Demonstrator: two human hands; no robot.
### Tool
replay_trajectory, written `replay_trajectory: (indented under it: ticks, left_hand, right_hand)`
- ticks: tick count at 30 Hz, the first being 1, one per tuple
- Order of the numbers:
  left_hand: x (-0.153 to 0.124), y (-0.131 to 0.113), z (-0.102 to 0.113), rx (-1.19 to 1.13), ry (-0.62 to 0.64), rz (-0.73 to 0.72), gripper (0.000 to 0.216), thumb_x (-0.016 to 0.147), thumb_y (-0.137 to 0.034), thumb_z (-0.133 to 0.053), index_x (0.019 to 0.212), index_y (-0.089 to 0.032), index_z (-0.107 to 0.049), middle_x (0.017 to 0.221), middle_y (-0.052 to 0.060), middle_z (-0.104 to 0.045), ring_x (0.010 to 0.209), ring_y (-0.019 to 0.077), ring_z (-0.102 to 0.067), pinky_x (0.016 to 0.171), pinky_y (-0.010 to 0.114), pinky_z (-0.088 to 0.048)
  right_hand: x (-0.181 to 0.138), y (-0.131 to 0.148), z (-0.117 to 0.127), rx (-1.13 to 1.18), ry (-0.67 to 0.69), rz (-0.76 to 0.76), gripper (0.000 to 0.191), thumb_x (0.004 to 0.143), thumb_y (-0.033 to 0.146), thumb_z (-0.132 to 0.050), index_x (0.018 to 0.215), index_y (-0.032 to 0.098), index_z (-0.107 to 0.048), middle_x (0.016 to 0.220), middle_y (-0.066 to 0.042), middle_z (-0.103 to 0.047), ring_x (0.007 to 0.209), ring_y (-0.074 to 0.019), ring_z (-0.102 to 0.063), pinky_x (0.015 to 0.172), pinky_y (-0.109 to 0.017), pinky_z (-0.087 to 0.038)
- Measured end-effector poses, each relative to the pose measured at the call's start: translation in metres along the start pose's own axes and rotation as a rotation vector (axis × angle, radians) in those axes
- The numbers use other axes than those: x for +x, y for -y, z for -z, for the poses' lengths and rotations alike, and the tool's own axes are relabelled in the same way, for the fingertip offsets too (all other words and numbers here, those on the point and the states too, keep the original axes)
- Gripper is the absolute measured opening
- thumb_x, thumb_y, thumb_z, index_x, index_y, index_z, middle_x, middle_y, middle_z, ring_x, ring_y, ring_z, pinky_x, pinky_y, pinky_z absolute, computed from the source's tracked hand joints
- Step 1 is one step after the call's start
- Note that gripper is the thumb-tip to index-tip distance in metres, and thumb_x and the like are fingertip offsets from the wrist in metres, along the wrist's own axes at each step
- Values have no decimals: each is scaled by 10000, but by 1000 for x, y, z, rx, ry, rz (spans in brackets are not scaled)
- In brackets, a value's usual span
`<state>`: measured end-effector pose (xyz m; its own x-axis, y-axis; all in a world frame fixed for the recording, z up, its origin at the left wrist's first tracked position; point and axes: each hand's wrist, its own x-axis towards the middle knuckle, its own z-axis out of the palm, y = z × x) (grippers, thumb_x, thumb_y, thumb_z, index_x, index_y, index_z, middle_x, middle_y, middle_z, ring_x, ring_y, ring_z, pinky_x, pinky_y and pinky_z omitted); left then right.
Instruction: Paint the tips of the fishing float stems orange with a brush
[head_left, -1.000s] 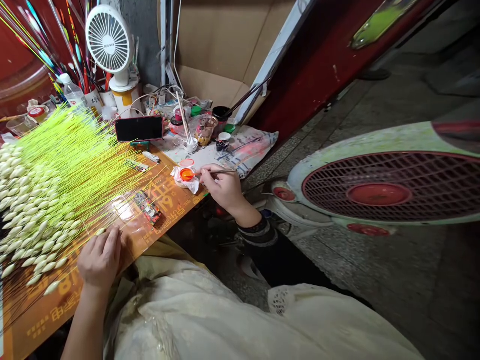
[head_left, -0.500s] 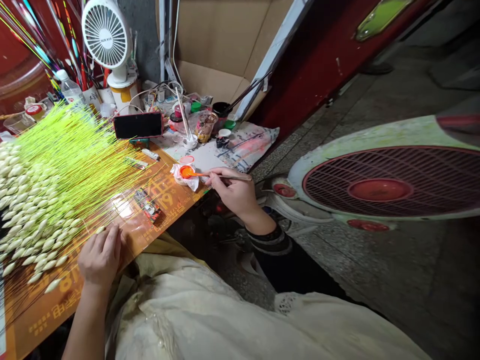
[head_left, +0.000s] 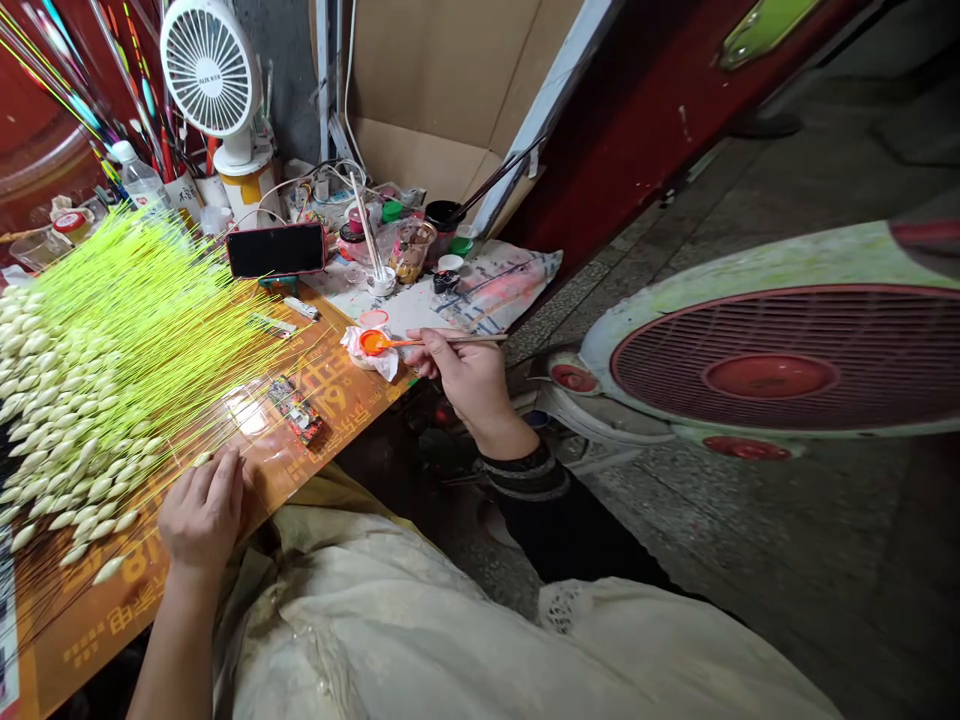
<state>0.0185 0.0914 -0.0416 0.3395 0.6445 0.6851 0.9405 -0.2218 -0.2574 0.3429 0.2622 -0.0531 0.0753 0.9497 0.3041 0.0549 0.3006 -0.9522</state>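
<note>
My right hand [head_left: 474, 378] pinches a thin paintbrush [head_left: 480, 339], held almost level. The brush's orange-coated tip reaches into a small pot of orange paint [head_left: 372, 342], which sits on crumpled white tissue [head_left: 385, 364] at the board's edge. My left hand [head_left: 201, 508] rests on the near edge of the orange board with its fingers curled; what they hold, if anything, is hidden. Close to its fingertips lies a pale, pointed bead-like body [head_left: 201, 459]. To the left, many fishing floats [head_left: 75, 460] lie in rows, with pale bodies and thin bright yellow tips [head_left: 180, 330].
A paint-spotted block [head_left: 297, 408] lies between my hands. Behind are a phone [head_left: 276, 250] on a stand, a small white fan [head_left: 208, 75], and a cup with brushes [head_left: 381, 281] among paint jars. A larger floor fan [head_left: 772, 375] stands at right.
My right hand has turned slightly and shifted a little, with the brush tip still at the orange pot. My left hand stays in place.
</note>
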Motion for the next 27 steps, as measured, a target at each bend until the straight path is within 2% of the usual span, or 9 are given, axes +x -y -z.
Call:
replay_trajectory:
  ticks: [7, 13, 17, 21, 24, 27]
  left_hand:
    - [-3, -1, 0, -22, 23, 15, 316, 871, -161, -744, 1179, -149, -674, 913, 77, -769, 731, 175, -655, 728, 300, -478]
    - [-4, -4, 4, -47, 64, 51, 284, 902, -151, -700, 1184, -170, -671, 927, 71, -772, 741, 171, -670, 710, 299, -477]
    - [-4, -6, 5, -27, 78, 57, 269, 908, -148, -691, 1176, -164, -670, 912, 68, -769, 719, 167, -658, 707, 300, -478]
    - [-3, -5, 6, -31, 82, 65, 277, 922, -145, -671, 1197, -173, -666, 898, 62, -764, 723, 164, -664, 725, 291, -486]
    - [-1, -5, 7, -31, 78, 63, 283, 920, -142, -669, 1201, -175, -667, 874, 61, -759, 712, 162, -663, 718, 286, -486]
    - [-1, -4, 8, -28, 84, 59, 293, 919, -142, -666, 1209, -179, -668, 870, 63, -759, 712, 163, -669, 718, 287, -486]
  right_hand:
    - [-7, -1, 7, -10, -98, -10, 397, 906, 537, -642, 917, 159, -761, 665, -27, -711, 498, -108, -568, 472, -232, -451]
    - [-31, -4, 6, 43, -156, 111, 311, 962, 470, -596, 932, 201, -749, 694, -16, -701, 560, -119, -601, 534, -246, -490]
    - [-65, -11, -8, 27, -15, 259, 238, 1000, 338, -537, 1089, 238, -735, 858, -34, -743, 734, -154, -682, 687, -304, -568]
    - [-95, -22, -32, -44, 181, 520, 312, 971, 192, -513, 1232, 254, -673, 992, -69, -753, 929, -214, -707, 834, -409, -597]
    - [-107, -30, -47, -83, 199, 676, 396, 948, 143, -517, 1314, 261, -608, 1011, -74, -754, 927, -221, -705, 814, -430, -611]
    - [-113, -37, -54, -175, 184, 742, 451, 934, 131, -550, 1361, 274, -575, 1038, -76, -756, 943, -228, -705, 817, -436, -616]
